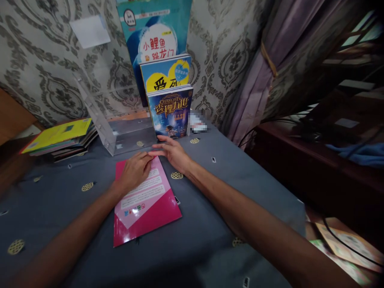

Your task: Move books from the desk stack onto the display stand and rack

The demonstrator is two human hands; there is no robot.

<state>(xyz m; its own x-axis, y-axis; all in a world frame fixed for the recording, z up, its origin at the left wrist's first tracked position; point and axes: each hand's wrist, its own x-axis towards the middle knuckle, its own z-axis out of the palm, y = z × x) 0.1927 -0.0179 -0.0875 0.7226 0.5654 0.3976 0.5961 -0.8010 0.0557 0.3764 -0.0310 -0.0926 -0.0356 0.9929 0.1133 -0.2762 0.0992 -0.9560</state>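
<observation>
Head view: the pink book (pixel 144 202) on the tabletop (pixel 207 208) is partly hidden by the left hand (pixel 135 170), whose grip cannot be told; the right hand (pixel 176 154) is spread. Books (pixel 171 114) are contained in the clear rack (pixel 109 144).

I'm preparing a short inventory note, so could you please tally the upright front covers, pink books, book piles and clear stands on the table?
Upright front covers: 3 (teal cover, blue-and-yellow cover, dark blue cover)
Pink book: 1
Book pile: 1, its volumes too overlapped to count
Clear stand: 1
Total: 6
</observation>
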